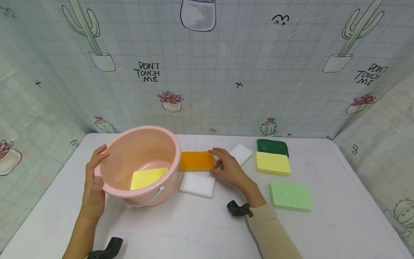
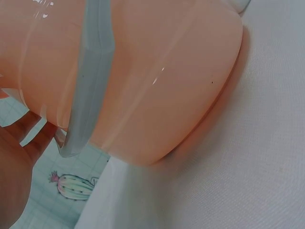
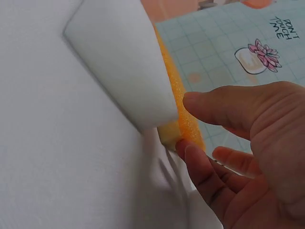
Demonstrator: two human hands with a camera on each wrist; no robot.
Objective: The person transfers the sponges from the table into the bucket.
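right hand (image 3: 248, 157) pinching orange sponge (image 3: 183, 117) — half hidden by white sponge (image 3: 119, 62)

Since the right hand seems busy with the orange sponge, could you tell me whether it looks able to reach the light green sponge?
Probably yes: the light green sponge lies uncovered on the table beside the right hand, which currently grips the orange sponge.

A pink bucket (image 1: 142, 158) holds a yellow sponge (image 1: 148, 178), beside orange (image 1: 196, 160), white (image 1: 197, 184), dark green (image 1: 272, 146) and speckled light-green sponges (image 1: 290, 195).
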